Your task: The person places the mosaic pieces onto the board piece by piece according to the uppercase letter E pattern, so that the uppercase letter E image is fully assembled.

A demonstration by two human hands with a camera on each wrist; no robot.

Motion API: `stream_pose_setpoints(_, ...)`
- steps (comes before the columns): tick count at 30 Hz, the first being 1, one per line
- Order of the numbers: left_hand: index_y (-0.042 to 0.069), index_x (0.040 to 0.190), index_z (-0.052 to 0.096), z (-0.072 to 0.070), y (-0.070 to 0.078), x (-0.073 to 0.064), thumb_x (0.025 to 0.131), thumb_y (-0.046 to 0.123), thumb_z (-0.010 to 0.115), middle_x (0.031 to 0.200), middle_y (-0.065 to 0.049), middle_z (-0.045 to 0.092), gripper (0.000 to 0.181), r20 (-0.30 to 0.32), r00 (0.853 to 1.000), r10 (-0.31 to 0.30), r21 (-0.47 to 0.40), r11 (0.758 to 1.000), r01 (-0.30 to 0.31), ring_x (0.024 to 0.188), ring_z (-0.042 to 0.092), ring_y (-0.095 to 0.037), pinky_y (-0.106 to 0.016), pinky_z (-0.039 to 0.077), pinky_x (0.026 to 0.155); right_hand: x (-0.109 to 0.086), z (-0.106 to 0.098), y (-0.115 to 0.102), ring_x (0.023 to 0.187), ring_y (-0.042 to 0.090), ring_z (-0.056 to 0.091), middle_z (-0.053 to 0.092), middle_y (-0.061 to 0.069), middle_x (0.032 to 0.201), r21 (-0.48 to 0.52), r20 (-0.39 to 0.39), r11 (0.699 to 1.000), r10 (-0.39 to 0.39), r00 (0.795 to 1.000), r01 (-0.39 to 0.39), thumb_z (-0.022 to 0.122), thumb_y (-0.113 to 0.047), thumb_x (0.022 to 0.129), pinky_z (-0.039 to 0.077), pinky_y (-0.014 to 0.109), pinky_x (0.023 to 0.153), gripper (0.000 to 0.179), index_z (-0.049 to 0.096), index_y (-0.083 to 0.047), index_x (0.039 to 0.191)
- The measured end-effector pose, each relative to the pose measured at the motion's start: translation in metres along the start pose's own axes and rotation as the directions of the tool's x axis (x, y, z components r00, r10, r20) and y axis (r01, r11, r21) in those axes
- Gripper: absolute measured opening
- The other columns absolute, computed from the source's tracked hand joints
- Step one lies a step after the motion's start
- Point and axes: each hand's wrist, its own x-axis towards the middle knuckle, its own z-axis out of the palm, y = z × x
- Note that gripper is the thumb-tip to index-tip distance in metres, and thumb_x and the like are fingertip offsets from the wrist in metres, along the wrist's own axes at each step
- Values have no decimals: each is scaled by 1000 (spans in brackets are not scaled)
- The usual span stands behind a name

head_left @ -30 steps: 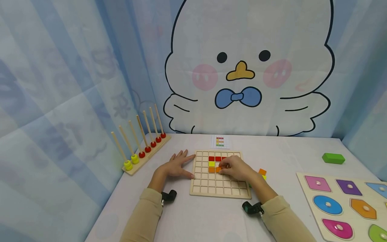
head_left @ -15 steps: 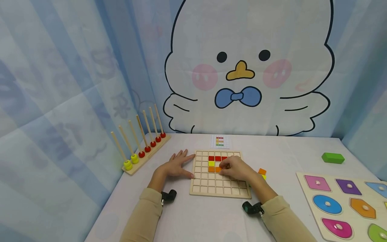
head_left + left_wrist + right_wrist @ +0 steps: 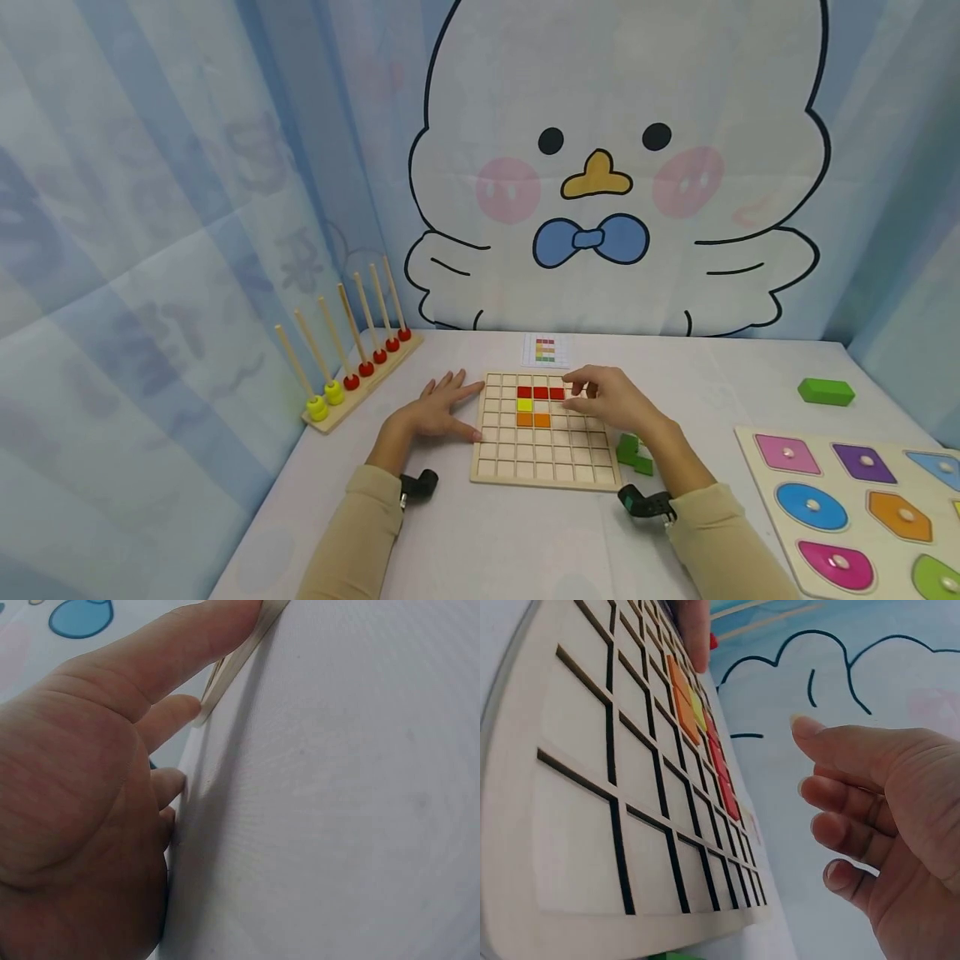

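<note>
A wooden grid board [image 3: 525, 458] lies in front of me with three red tiles [image 3: 541, 392], a yellow tile [image 3: 524, 405] and two orange tiles [image 3: 533, 420] set in its squares. My left hand [image 3: 438, 410] is spread flat at the board's left side, thumb and index finger touching its edge [image 3: 238, 667]. Over the right part of the board hovers my right hand [image 3: 615, 398], fingers loosely bent. In the right wrist view the thumb [image 3: 840, 742] and fingers stand apart with nothing between them. Green tiles [image 3: 633, 454] lie beside the board's right edge, partly behind the right wrist.
Behind the board lies a small pattern card [image 3: 546, 351]. At the left stands a peg rack [image 3: 360, 383] with red and yellow beads. A green block [image 3: 826, 391] sits at the right, behind a shape puzzle board [image 3: 765, 500] with knobbed pieces.
My right hand has left the second orange tile, which now lies in its square, and has moved up and to the right. More green tiles show. The left hand has stayed put.
</note>
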Motion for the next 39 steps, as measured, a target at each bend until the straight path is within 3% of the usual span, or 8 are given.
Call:
stream_pose_setpoints(5,32,165,31,0,0,0,82,59,80,176,-12,2,100,0,1000,-9,8,1000,9,164,-8,-31,-53,-10,130,-5,-11,6,85,17,56,69,4,100,7,-38,1000,-7,999,7,79,-22,94,49,27,70,41,71,-1,128)
stream_pose_setpoints(13,32,164,32,2,1,1,82,57,82,176,-12,2,100,-2,1000,-10,-3,1000,10,164,-8,-31,-53,-11,130,-12,-26,15,88,20,57,70,7,104,1,-59,999,45,997,-45,79,-23,93,50,29,74,41,71,-2,128)
stream_pose_setpoints(25,30,164,33,1,4,0,81,56,83,176,-14,4,101,-9,1000,-10,-20,1000,10,164,-6,-33,-54,-10,130,-19,-48,30,99,24,55,72,10,113,-50,22,986,158,987,-157,79,-26,93,50,33,78,38,73,-5,124)
stream_pose_setpoints(39,32,164,33,1,-2,2,81,59,82,176,-11,4,100,-11,1000,-16,-6,1000,16,164,-7,-31,-53,-10,131,-32,-61,52,92,23,57,70,8,106,-66,103,969,243,965,-237,80,-22,92,51,33,73,36,73,-3,122)
